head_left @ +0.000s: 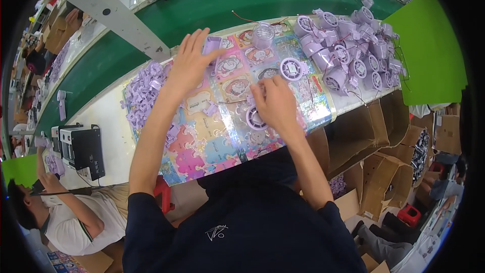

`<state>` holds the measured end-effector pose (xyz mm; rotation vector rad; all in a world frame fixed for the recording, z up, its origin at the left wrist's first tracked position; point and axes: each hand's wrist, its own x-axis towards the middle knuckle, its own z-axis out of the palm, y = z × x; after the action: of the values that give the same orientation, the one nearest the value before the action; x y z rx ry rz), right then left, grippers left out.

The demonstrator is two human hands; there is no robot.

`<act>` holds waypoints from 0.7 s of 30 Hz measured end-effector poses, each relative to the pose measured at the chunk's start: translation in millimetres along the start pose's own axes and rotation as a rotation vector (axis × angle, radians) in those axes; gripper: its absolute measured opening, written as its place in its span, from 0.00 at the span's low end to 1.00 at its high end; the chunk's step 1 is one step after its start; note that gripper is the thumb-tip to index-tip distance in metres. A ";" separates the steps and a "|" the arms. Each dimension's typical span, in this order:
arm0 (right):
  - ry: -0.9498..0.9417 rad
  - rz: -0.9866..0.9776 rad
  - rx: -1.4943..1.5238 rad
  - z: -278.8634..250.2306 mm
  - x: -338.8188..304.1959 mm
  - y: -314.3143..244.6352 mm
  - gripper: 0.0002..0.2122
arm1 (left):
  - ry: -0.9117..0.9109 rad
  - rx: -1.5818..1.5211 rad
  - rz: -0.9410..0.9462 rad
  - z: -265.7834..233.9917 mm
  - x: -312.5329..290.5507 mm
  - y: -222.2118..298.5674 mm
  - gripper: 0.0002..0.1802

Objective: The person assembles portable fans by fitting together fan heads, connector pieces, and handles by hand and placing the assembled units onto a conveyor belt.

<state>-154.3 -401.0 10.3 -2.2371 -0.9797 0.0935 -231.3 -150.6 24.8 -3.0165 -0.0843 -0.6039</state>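
My left hand (191, 63) lies at the far side of the mat, its fingers stretched out and its thumb over the edge of a lilac rectangular case (212, 46). Closer to me, my right hand (277, 105) has bent fingers at the tab of a round lilac ring-shaped part (249, 119); the fingertips are partly hidden. Another round lilac part with a spoked ring (291, 69) lies just beyond that hand. Between my hands rests a small lilac piece (209, 108). A clear lilac cup-shaped housing (263, 36) stands upright farther back, near a thin red wire.
Small lilac pieces (144, 96) are heaped at the left. On the right is a pile of wired lilac housings (353, 50). A colourful printed mat (202, 144) covers the table. A black device (83, 149) stands at far left, near another person. Cardboard boxes (353, 126) sit below right.
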 end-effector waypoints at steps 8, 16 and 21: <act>-0.044 -0.011 -0.123 -17.8 -67.5 -26.1 0.24 | -0.257 -0.399 -0.072 -30.9 -0.6 17.8 0.26; -0.084 -0.189 0.023 -43.7 -66.2 -15.8 0.28 | -0.486 -0.593 -0.035 -73.4 -17.7 46.3 0.31; 0.035 -0.242 0.092 -45.6 -56.5 -26.5 0.26 | -0.554 -0.680 -0.035 -67.7 -30.9 60.3 0.32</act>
<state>-196.6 -451.8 50.3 -2.0155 -1.1940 -0.0082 -281.6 -217.0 72.0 -3.7473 0.0566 0.2979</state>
